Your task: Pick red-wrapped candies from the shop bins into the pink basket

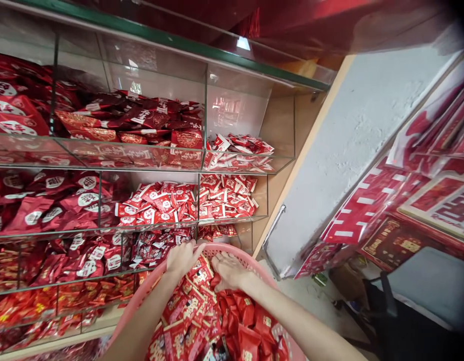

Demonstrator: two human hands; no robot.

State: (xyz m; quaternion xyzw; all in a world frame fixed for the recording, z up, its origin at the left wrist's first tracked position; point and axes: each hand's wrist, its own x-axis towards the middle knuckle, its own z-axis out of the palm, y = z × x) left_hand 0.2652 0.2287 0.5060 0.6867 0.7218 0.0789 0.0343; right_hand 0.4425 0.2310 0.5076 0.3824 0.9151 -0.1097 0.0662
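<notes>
A large pink plastic basket with a perforated rim is in front of me, full of small red wrapped packets. Plain dark-red packets lie on its right side, patterned ones with cream edges on its left. My left hand is closed over the far rim of the basket, its fingertips partly out of sight. Inside the basket, near the far wall, my right hand lies palm down on the packets with its fingers stretched out. No packet shows clearly in its grasp.
Ahead, glass-fronted shelves hold heaps of red packets in divided compartments. A wooden side panel and a white wall stand to their right. Red printed goods hang further right, above a dark chair.
</notes>
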